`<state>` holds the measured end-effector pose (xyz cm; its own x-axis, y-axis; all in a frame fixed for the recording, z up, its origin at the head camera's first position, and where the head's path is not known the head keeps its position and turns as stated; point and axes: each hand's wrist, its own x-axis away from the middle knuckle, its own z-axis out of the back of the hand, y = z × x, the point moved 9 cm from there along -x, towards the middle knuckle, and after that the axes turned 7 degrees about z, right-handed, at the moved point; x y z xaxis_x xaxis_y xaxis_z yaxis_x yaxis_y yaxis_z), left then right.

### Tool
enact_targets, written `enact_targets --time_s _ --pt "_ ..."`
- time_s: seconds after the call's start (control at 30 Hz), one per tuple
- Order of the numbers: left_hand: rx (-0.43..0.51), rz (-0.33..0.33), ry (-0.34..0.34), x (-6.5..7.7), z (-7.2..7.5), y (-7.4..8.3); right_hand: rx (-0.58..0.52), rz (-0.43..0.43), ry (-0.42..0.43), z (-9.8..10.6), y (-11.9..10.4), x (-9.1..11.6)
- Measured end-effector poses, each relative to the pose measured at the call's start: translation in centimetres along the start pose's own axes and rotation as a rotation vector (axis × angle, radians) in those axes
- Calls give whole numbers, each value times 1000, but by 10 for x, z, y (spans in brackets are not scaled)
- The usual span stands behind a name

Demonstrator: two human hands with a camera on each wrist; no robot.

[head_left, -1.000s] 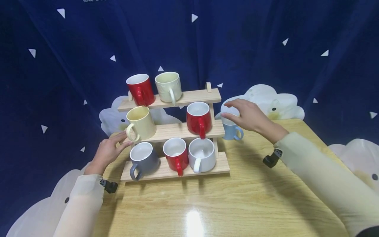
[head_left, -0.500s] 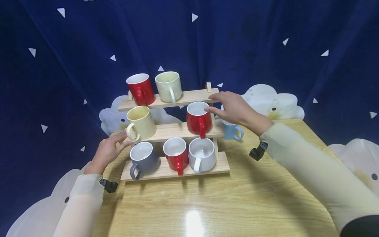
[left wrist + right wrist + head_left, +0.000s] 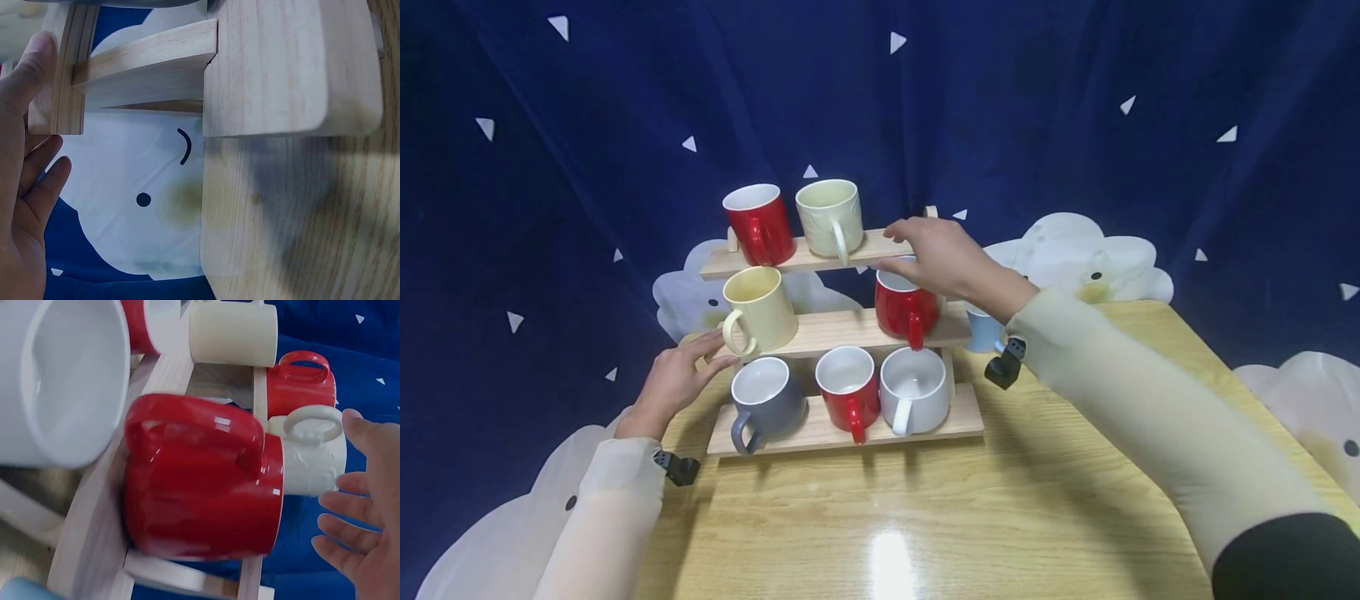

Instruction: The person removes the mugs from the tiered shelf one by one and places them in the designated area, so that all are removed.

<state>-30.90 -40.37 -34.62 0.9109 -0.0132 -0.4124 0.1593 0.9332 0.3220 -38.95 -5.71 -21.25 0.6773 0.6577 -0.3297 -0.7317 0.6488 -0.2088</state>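
Note:
At the left end of a three-tier wooden rack (image 3: 835,329), my left hand (image 3: 677,379) grips the middle shelf, thumb on one face and fingers beneath in the left wrist view. My right hand (image 3: 951,258) hovers at the right of the top shelf, fingers spread and holding nothing. Beside its fingertips stands a pale green mug (image 3: 829,221) with a raised pattern. In the head view the thumb overlaps the rim of a rounded red mug (image 3: 898,312) on the middle shelf. A tall red mug (image 3: 760,229) stands at the top left.
A yellow mug (image 3: 763,312) shares the middle shelf. Grey (image 3: 771,404), red (image 3: 850,400) and white (image 3: 917,396) mugs line the bottom shelf. A light blue mug (image 3: 981,329) stands on the wooden table (image 3: 865,500) right of the rack, partly hidden by my right arm.
My right hand has moved left from above the light blue mug, past the rack's right end, to near the pale green mug. The left hand keeps its grip on the shelf.

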Motion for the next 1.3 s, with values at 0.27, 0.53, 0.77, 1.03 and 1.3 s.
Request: enact_targets --time_s 0.27,0.53,0.77,1.03,1.3 --pt "-2 -6 0 -1 -1 1 -59 -73 7 -7 -7 -22" --pt "0 2 0 0 -1 1 -66 -67 -6 -13 -22 -43" --pt "1 2 11 2 0 1 -54 -86 21 -17 -28 -52" --pt "4 -5 18 3 -1 0 -101 -111 44 -23 -30 -55" --pt "4 -7 16 1 -1 0 -136 -144 45 -22 -27 -51"
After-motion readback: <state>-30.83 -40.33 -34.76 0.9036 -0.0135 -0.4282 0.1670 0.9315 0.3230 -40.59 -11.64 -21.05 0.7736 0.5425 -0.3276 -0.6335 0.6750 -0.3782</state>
